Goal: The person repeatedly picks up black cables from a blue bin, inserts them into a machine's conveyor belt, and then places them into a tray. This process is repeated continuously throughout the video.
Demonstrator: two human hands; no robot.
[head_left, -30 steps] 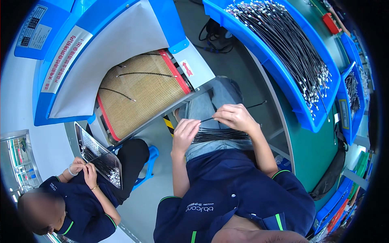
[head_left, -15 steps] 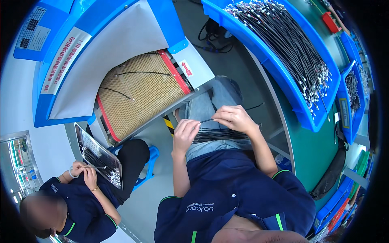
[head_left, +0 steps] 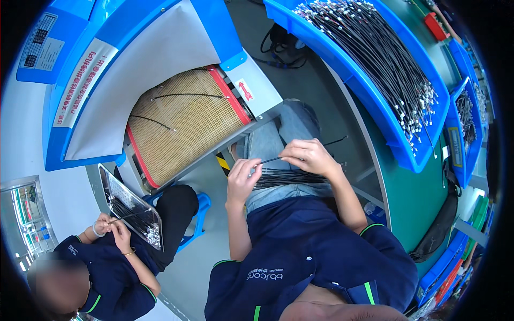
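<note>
Between my two hands a thin black cable [head_left: 271, 159] is stretched above my lap. My left hand [head_left: 243, 178] pinches its left end with closed fingers. Farther along it, my right hand [head_left: 309, 157] is closed on the cable, and a length with a small tip sticks out past that hand to the right. Under the hands a bundle of black cables [head_left: 289, 177] lies across my thighs. What sits at the left fingertips is too small to make out.
A conveyor belt [head_left: 184, 125] with a few cables runs into a blue machine [head_left: 230, 32] ahead. At right, a blue bin [head_left: 353, 80] of cables stands on a green table [head_left: 399, 198]. At left, a co-worker handles a cable over a metal tray [head_left: 155, 209].
My left hand has shifted very slightly left, its fingers a little changed on the cable. The right hand stays in place. The co-worker's head and cable have moved a little.
</note>
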